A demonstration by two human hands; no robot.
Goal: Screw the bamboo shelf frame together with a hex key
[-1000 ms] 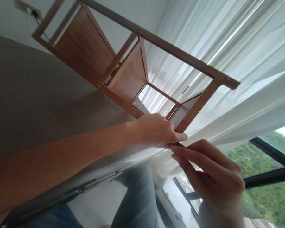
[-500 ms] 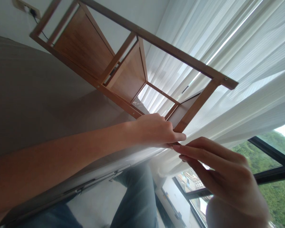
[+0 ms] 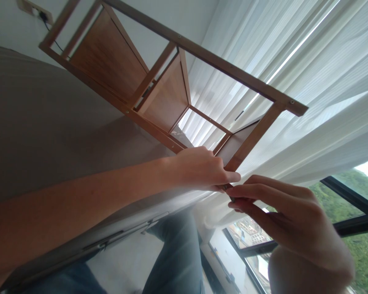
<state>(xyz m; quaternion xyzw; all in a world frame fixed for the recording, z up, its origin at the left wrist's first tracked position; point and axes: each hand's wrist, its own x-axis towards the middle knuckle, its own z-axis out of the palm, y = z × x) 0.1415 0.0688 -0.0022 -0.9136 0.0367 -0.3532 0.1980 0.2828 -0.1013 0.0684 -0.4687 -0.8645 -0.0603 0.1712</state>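
Note:
A brown wooden shelf frame (image 3: 159,127) with board panels lies on its side on a grey-brown cloth-covered surface. My left hand (image 3: 202,166) wraps round the frame's near rail by its right end, with the fingers partly hidden underneath. Close to the left fingertips, my right hand (image 3: 282,212) is closed in a pinch at that end of the rail. A small dark piece (image 3: 232,199) shows between its thumb and fingers, too little of it visible to name. Screw heads dot the rails, one of them at the far leg's tip.
White curtains (image 3: 294,53) hang behind the frame on the right. A dark-framed window (image 3: 352,200) is at the lower right. A wall socket (image 3: 33,11) holds a black plug at the upper left. My legs (image 3: 178,253) are below the surface's edge.
My right hand has shifted slightly right and down, and a small dark piece now shows at its fingertips. My left hand and the frame stay in place.

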